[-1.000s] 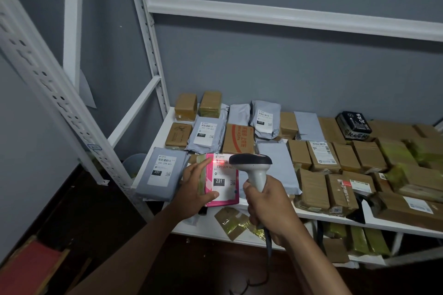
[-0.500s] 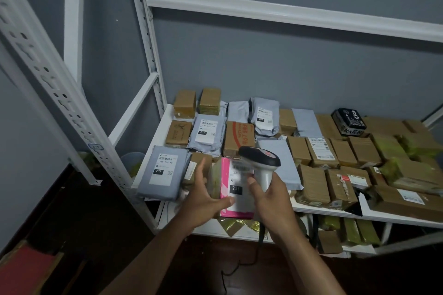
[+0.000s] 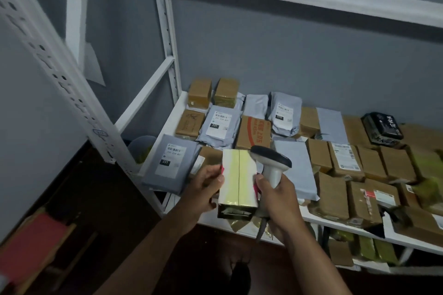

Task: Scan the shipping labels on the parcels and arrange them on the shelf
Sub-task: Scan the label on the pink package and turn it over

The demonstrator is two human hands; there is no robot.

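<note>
Pink-edged parcel (image 3: 238,181) held over the shelf (image 3: 171,117) front, left hand (image 3: 203,189) pinching its edge, right hand (image 3: 275,195) wrapped around the scanner (image 3: 271,165). Best set it flat, label up, into a gap.

left hand (image 3: 203,190) gripping; right hand (image 3: 278,195) gripping

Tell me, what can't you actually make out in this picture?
- Held parcel: its label faces away from the head camera.
- Scanner: the window is hidden; the right hand covers its handle.
- Lower shelf: mostly hidden under the upper board.
- Label text on the grey bag: too small.
- Left upright: blurred.
</note>
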